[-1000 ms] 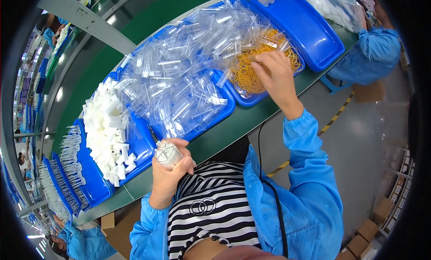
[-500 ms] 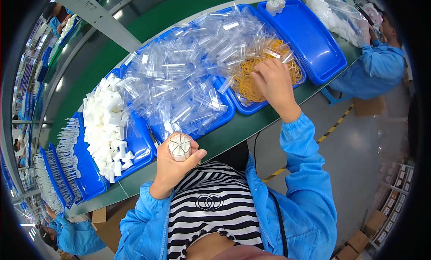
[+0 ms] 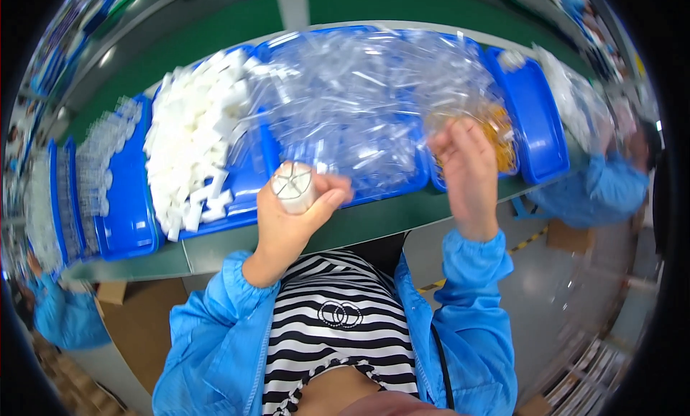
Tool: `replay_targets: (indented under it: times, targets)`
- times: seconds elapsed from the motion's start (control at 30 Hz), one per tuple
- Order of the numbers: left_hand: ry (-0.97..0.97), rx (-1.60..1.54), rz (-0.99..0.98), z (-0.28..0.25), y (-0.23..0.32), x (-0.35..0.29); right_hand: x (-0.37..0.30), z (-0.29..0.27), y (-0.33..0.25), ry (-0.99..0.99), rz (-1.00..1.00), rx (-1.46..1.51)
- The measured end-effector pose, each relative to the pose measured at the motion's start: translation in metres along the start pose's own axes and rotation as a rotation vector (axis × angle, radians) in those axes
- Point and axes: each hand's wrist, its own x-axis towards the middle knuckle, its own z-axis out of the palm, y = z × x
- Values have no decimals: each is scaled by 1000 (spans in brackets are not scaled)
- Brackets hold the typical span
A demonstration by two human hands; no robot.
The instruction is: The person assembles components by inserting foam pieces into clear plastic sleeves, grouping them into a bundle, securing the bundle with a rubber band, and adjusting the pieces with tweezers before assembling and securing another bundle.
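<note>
My left hand (image 3: 282, 225) is wrapped round a cylindrical bundle of white wedge-shaped pieces (image 3: 293, 187), its segmented end facing up. My right hand (image 3: 471, 175) is raised in front of a tray of yellow rubber bands (image 3: 503, 139), partly covering them. Its fingers are curled together and smeared by motion; anything thin between them cannot be made out. Beside the bands, clear plastic sleeves (image 3: 345, 100) lie heaped over blue trays. Further left is a pile of loose white pieces (image 3: 194, 121).
An empty-looking blue tray (image 3: 543, 121) at the right has a white bundle (image 3: 512, 60) at its far end. A plastic bag of white items (image 3: 571, 93) lies beyond it. Trays of thin clear parts (image 3: 108, 154) stand at the left. Co-workers in blue sit at both sides.
My right hand has come up and back from the rubber bands, its fingers drawn together. The left hand still holds the bundle. The whole view has turned, so the table lies more level.
</note>
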Motion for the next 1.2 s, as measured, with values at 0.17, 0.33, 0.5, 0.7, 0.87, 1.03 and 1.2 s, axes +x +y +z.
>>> replay_targets:
  times: [0.17,0.33,0.5,0.7,0.87,1.03,1.2]
  targets:
    - [122,-18,130,-11,-10,14,-26,85,22,-317,229,-160]
    - [73,-105,42,-37,-6,8,-24,102,18,-762,290,473]
    - [-200,-177,-154,-45,19,-6,-13,116,27,-531,-502,-561]
    - [-400,273,249,-46,-15,-5,-21,141,6,-941,-758,-1097]
    - [-422,196,16,-51,8,-10,-7,131,-10,-675,-814,-1251]
    - [-457,-138,-140,-57,25,-10,-3,121,25,-117,-556,-843]
    - [-493,229,-28,-56,0,-3,-41,137,10,-782,-494,-1172]
